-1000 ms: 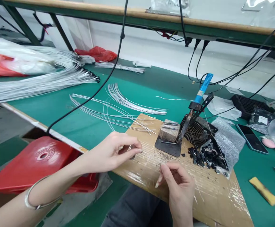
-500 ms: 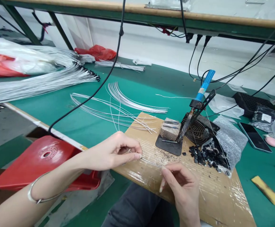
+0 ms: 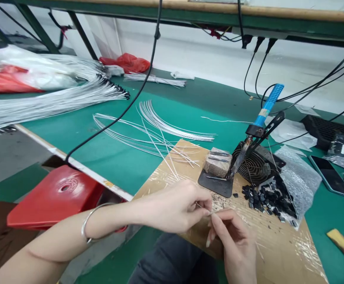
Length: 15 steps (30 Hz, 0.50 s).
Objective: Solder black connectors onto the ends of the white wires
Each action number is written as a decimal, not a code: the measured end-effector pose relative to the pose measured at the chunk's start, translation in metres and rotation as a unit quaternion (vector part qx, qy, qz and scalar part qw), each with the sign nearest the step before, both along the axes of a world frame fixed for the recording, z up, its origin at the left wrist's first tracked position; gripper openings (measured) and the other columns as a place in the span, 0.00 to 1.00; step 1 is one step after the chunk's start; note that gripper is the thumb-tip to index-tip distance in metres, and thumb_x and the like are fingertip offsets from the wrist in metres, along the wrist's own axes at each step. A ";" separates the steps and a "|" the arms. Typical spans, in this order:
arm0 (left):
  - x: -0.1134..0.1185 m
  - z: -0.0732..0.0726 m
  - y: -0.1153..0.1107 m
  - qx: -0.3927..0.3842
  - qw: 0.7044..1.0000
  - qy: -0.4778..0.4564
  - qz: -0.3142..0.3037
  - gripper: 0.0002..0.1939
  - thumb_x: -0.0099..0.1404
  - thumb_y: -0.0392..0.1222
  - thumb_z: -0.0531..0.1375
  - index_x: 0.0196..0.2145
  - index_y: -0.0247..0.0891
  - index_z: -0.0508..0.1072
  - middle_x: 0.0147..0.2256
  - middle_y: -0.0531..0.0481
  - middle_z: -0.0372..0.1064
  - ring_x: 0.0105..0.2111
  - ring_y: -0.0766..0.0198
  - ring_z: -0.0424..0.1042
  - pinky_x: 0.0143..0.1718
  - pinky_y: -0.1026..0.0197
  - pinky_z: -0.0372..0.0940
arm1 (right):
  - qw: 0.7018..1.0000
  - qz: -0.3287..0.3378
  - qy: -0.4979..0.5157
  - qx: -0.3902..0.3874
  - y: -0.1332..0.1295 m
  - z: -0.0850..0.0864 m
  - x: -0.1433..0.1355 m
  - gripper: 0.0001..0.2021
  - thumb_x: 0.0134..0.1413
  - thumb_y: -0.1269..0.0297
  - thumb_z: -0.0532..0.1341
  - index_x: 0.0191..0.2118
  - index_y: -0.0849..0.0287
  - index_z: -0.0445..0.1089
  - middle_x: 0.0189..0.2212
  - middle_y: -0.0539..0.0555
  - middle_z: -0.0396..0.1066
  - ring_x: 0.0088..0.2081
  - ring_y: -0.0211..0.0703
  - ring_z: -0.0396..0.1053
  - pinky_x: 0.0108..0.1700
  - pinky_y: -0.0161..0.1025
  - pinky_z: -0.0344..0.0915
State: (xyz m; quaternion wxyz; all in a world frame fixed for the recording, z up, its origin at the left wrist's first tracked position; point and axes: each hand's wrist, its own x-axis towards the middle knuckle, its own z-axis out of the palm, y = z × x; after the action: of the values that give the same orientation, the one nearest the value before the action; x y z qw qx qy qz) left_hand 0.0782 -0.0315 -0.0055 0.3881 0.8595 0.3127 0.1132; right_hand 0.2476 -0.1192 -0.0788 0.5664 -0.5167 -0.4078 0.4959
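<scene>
Over the near edge of the brown cardboard, my left hand is closed in a pinch on thin white wires, whose far lengths rise behind it toward the back. My right hand pinches too, its thumb and forefinger against the tips of my left fingers, at the near ends of the wires. Those ends are mostly hidden by the fingers. Beyond my hands lie a curved bundle of loose white wires and a looser spread of wires, partly on the cardboard.
A blue-handled soldering iron leans in a coil stand beside a grey block. Black small pieces lie near bubble wrap. A phone is at right, a red stool at left. A black cable hangs across.
My left hand has moved right along the wires until its fingertips meet those of my right hand. The wires trailing behind it have shifted onto the cardboard. The view has turned slightly left.
</scene>
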 end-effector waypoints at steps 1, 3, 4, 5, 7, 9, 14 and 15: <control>0.001 -0.001 0.005 -0.045 0.999 -0.013 0.001 0.05 0.67 0.34 0.58 0.33 0.36 0.74 0.27 0.54 0.70 0.25 0.67 0.63 0.27 0.65 0.57 | 1.000 -0.007 0.007 -0.017 -0.001 0.001 -0.001 0.16 0.59 0.51 0.69 0.27 0.57 0.75 0.19 0.46 0.70 0.21 0.34 0.66 0.29 0.31 0.63; 0.002 -0.004 0.015 -0.112 0.993 -0.044 0.010 0.05 0.65 0.36 0.60 0.31 0.35 0.74 0.27 0.54 0.70 0.25 0.68 0.62 0.27 0.66 0.56 | 0.999 -0.029 0.016 -0.040 -0.003 0.003 -0.003 0.16 0.59 0.49 0.69 0.29 0.57 0.77 0.20 0.47 0.71 0.21 0.35 0.67 0.28 0.32 0.65; 0.003 -0.007 0.018 -0.132 0.989 -0.059 0.019 0.06 0.65 0.37 0.61 0.30 0.35 0.74 0.27 0.54 0.69 0.25 0.69 0.62 0.27 0.66 0.55 | 0.998 -0.047 0.016 -0.047 -0.003 0.004 -0.004 0.17 0.59 0.48 0.68 0.31 0.57 0.78 0.21 0.48 0.72 0.22 0.35 0.67 0.29 0.32 0.67; 0.005 -0.010 0.021 -0.146 0.986 -0.073 0.029 0.07 0.65 0.37 0.61 0.29 0.34 0.73 0.25 0.55 0.68 0.24 0.70 0.60 0.26 0.67 0.54 | 0.996 -0.068 0.012 -0.051 -0.003 0.005 -0.004 0.18 0.60 0.47 0.67 0.34 0.58 0.80 0.21 0.48 0.73 0.22 0.36 0.68 0.30 0.32 0.68; 0.007 -0.016 0.025 -0.171 0.980 -0.091 0.050 0.08 0.64 0.39 0.61 0.28 0.34 0.73 0.22 0.57 0.64 0.22 0.71 0.57 0.24 0.67 0.52 | 0.993 -0.104 -0.001 -0.051 -0.003 0.007 -0.003 0.19 0.61 0.45 0.66 0.36 0.58 0.81 0.22 0.49 0.73 0.23 0.36 0.69 0.32 0.33 0.70; 0.010 -0.020 0.027 -0.186 0.975 -0.101 0.070 0.09 0.64 0.42 0.62 0.28 0.34 0.73 0.20 0.58 0.62 0.21 0.71 0.56 0.23 0.67 0.51 | 0.991 -0.128 -0.014 -0.048 -0.002 0.009 -0.002 0.19 0.61 0.46 0.66 0.37 0.59 0.81 0.22 0.49 0.73 0.24 0.37 0.69 0.31 0.33 0.71; 0.012 -0.022 0.027 -0.193 0.970 -0.120 0.088 0.11 0.65 0.43 0.61 0.28 0.34 0.74 0.20 0.57 0.62 0.22 0.70 0.56 0.23 0.67 0.51 | 0.988 -0.145 -0.010 -0.049 0.002 0.014 -0.006 0.16 0.60 0.49 0.68 0.38 0.58 0.81 0.22 0.49 0.74 0.22 0.38 0.71 0.29 0.34 0.73; 0.012 -0.021 0.027 -0.195 0.969 -0.123 0.087 0.11 0.65 0.43 0.61 0.28 0.34 0.74 0.21 0.57 0.62 0.22 0.70 0.56 0.23 0.67 0.51 | 0.988 -0.146 -0.006 -0.049 0.003 0.014 -0.007 0.15 0.60 0.50 0.68 0.38 0.58 0.81 0.22 0.49 0.74 0.22 0.38 0.71 0.29 0.34 0.73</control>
State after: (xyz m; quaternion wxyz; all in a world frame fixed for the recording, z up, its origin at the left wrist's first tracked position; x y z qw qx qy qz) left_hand 0.0903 -0.0045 -0.0262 0.5722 0.7165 0.3519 0.1879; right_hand 0.2406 -0.1167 -0.0646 0.6044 -0.6006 -0.3069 0.4239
